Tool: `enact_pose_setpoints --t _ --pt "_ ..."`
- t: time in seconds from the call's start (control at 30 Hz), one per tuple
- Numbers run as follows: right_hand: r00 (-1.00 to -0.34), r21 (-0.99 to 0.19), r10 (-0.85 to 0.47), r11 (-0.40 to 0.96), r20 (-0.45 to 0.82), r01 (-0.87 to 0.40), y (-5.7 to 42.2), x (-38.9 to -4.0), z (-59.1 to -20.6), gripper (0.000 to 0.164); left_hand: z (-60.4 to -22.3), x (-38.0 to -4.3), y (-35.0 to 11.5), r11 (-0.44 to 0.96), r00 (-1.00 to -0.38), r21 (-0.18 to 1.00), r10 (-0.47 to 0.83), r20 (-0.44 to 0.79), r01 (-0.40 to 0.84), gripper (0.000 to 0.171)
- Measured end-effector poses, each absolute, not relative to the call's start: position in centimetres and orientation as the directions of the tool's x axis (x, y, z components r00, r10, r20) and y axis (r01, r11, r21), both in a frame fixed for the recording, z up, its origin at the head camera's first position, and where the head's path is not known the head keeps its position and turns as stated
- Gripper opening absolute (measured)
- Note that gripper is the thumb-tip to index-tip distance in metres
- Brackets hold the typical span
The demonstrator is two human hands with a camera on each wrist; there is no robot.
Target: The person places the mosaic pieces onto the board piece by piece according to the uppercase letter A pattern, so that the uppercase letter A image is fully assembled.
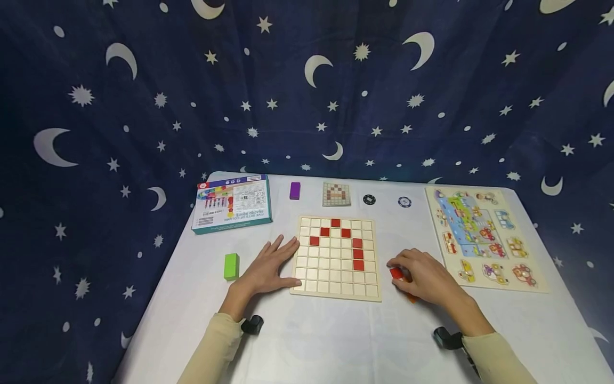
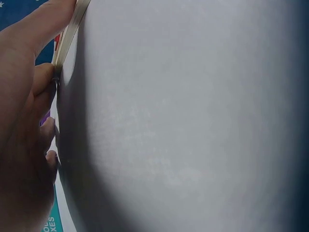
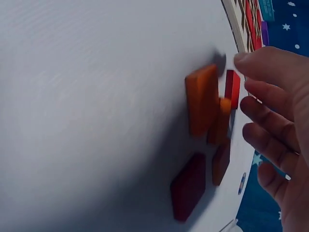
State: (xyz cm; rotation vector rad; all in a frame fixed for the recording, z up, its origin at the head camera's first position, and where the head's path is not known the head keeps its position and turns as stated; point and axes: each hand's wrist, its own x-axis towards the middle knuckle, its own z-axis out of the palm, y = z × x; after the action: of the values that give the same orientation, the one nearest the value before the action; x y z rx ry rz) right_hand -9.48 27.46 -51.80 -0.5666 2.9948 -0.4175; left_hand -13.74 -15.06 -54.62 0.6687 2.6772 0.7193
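Note:
A pale wooden grid board (image 1: pixel 331 258) lies mid-table, with several red square tiles (image 1: pixel 357 254) in its cells, some forming a peak at the top and others a column on the right. My left hand (image 1: pixel 268 269) rests at the board's left side, thumb and fingertips touching its edge. Right of the board, my right hand (image 1: pixel 424 274) hovers low over loose tiles, fingers slightly bent and nothing between them. In the right wrist view a red tile (image 3: pixel 233 89) lies near the fingertips. Beside it are orange tiles (image 3: pixel 205 99) and a dark red one (image 3: pixel 189 187).
A small pattern card (image 1: pixel 337 194) lies behind the board, with a purple block (image 1: pixel 295 191) to its left and two round chips (image 1: pixel 369 199) to its right. A green block (image 1: pixel 231 266) and a boxed set (image 1: pixel 232 205) are left. A picture puzzle (image 1: pixel 486 240) lies right.

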Motion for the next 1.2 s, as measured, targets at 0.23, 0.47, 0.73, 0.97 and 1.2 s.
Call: enact_pose_setpoints --t 0.23,0.47,0.73,0.97,1.2 --pt "-0.928 -0.251 -0.371 0.9 -0.017 -0.356 28.2 -9.4 -51.9 0.028 -54.8 -13.8 -15.0 0.779 -0.854 0.52 0.494 -0.163 0.351 0.106" --pt "-0.926 -0.246 -0.378 0.897 0.003 -0.367 28.1 -9.6 -52.1 0.027 -54.9 -13.9 -15.2 0.778 -0.853 0.521 0.495 -0.165 0.35 0.106" --pt "-0.929 -0.282 -0.358 0.886 0.09 -0.368 26.0 -10.5 -51.8 0.031 -55.0 -13.8 -15.3 0.777 -0.852 0.516 0.5 -0.155 0.362 0.105" --pt "-0.901 -0.289 -0.401 0.854 0.166 -0.433 21.3 -12.5 -51.0 0.034 -54.8 -13.8 -15.4 0.776 -0.853 0.515 0.499 -0.149 0.364 0.104" --pt "-0.875 -0.325 -0.437 0.813 0.209 -0.484 16.7 -14.2 -51.0 0.032 -54.7 -13.7 -15.3 0.78 -0.854 0.521 0.493 -0.169 0.347 0.106"
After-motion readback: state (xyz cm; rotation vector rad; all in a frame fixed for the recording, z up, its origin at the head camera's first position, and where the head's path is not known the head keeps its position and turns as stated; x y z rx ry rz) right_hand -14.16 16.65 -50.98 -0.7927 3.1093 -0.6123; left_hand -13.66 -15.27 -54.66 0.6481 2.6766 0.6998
